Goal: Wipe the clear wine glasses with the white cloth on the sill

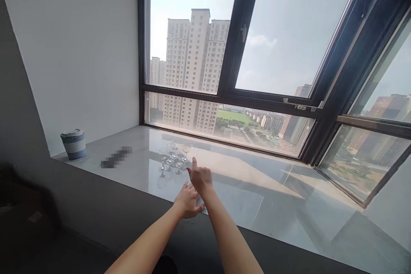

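Observation:
My left hand is at the front edge of the window sill, with its fingers spread upward and its thumb stretched to the right. A pale patch shows between thumb and fingers; I cannot tell whether it is glass or sill. Just above and to the right is my right hand, its index finger raised, its thumb apart and its other fingers curled and partly hidden. Nothing I can make out is in it. Several clear stemmed glasses stand grouped on the sill, just left of my right hand.
A blue-and-white cup-shaped container with a lid stands at the sill's left end. Beside it lies a dark blurred-out item. Dark-framed windows rise behind the sill, and a pale wall borders it on the left.

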`<state>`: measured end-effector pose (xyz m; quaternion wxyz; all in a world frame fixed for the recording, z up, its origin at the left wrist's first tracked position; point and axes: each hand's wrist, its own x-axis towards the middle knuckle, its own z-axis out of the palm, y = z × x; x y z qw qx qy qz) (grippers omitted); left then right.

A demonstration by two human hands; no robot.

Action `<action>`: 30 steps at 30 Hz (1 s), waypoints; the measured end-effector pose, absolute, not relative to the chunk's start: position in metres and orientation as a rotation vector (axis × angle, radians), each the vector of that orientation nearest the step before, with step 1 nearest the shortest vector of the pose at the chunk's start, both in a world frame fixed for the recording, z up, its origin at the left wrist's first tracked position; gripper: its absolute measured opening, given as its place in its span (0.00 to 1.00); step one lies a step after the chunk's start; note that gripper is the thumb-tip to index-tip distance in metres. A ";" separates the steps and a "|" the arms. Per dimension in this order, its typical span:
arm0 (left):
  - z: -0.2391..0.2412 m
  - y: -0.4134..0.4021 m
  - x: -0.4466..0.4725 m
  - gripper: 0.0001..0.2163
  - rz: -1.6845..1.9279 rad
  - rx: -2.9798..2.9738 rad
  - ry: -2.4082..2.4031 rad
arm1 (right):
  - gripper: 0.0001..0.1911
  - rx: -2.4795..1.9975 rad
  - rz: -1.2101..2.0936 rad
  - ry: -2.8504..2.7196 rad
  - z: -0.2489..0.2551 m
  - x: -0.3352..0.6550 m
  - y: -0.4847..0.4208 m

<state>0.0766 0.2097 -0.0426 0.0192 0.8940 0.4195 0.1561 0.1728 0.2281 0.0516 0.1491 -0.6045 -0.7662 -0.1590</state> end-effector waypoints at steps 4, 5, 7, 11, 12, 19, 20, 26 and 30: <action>-0.044 0.212 0.077 0.27 0.473 2.795 1.254 | 0.29 -1.716 -0.529 -2.128 0.043 0.171 0.228; -0.045 0.213 0.077 0.27 0.462 2.794 1.255 | 0.29 -1.707 -0.542 -2.118 0.041 0.172 0.228; -0.045 0.213 0.078 0.28 0.444 2.795 1.259 | 0.27 -1.691 -0.549 -2.106 0.039 0.173 0.229; -0.046 0.213 0.078 0.28 0.448 2.797 1.253 | 0.25 -1.654 -0.460 -2.079 0.038 0.176 0.229; -0.047 0.213 0.078 0.28 0.453 2.797 1.250 | 0.25 -1.649 -0.427 -2.067 0.038 0.177 0.229; -0.046 0.212 0.077 0.28 0.442 2.806 1.272 | 0.21 -1.617 -0.175 -1.961 0.046 0.180 0.227; -0.045 0.212 0.077 0.28 0.434 2.805 1.279 | 0.21 -1.605 -0.135 -1.945 0.047 0.181 0.227; -0.047 0.212 0.077 0.28 0.436 2.824 1.285 | 0.23 -1.493 0.061 -1.848 0.048 0.185 0.231; -0.046 0.211 0.077 0.28 0.414 2.842 1.312 | 0.24 -1.470 0.141 -1.805 0.051 0.187 0.233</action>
